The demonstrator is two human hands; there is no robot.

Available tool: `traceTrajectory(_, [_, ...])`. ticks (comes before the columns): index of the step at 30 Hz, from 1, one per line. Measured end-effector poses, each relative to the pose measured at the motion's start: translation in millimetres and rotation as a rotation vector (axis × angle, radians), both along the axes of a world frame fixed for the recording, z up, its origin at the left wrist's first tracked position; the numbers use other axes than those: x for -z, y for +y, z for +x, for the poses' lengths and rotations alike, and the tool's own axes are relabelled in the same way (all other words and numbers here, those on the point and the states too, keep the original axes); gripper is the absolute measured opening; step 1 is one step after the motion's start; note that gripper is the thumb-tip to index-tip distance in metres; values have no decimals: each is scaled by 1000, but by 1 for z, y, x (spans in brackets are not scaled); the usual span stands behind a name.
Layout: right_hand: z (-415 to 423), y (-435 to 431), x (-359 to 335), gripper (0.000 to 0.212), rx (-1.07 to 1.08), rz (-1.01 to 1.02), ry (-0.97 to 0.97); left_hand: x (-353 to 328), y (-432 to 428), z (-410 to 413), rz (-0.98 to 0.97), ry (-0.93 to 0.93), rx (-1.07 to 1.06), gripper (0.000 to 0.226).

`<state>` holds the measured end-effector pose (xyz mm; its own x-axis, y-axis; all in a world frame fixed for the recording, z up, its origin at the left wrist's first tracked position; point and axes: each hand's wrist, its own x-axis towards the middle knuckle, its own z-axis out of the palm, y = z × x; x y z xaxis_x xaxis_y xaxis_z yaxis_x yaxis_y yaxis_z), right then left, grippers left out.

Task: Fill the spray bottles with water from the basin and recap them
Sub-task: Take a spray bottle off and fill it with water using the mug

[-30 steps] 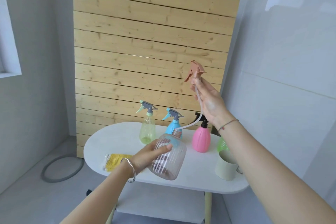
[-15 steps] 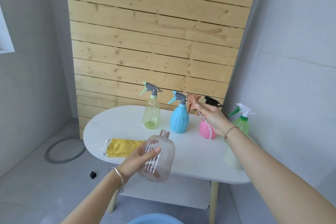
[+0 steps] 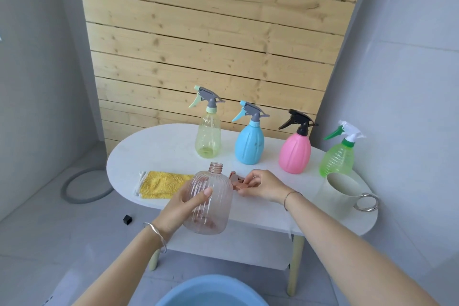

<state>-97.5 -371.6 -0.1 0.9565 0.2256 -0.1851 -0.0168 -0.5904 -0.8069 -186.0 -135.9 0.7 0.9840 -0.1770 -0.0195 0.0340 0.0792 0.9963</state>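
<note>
Uncapping looks done: the left hand [image 3: 182, 205] clamps its fingers round the open clear-pink ribbed plastic bottle [image 3: 214, 196] above the white oval tabletop [image 3: 161, 154]'s near edge, the right hand [image 3: 264, 185] pinches the rose trigger cap [image 3: 236, 181] against it, so dipping into the near blue basin [image 3: 211, 290] probably follows.

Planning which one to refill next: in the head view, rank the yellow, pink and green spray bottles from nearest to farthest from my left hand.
1. Yellow spray bottle, left end of the row, nearest the left hand.
2. Pink spray bottle, right of middle.
3. Green spray bottle, far right.
</note>
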Motion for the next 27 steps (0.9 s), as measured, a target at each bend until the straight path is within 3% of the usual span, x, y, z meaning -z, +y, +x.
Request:
traceTrajectory(6, [-4,-2,11,22,50,89,25,1,-7,-1,-5,-10,1,78])
traceTrajectory(15, [-17,-26,-7,29,155,153,-29,-1,-24,-6,-11,7,10,68])
traceTrajectory(21, [-53,-56,-34,5,274,284,-235,-6,-52,-13,-17,-11,57,70])
traceTrajectory(27, [-92,-110,-68,6,420,260,-497,-25,-94,-21,-6,-33,85,83])
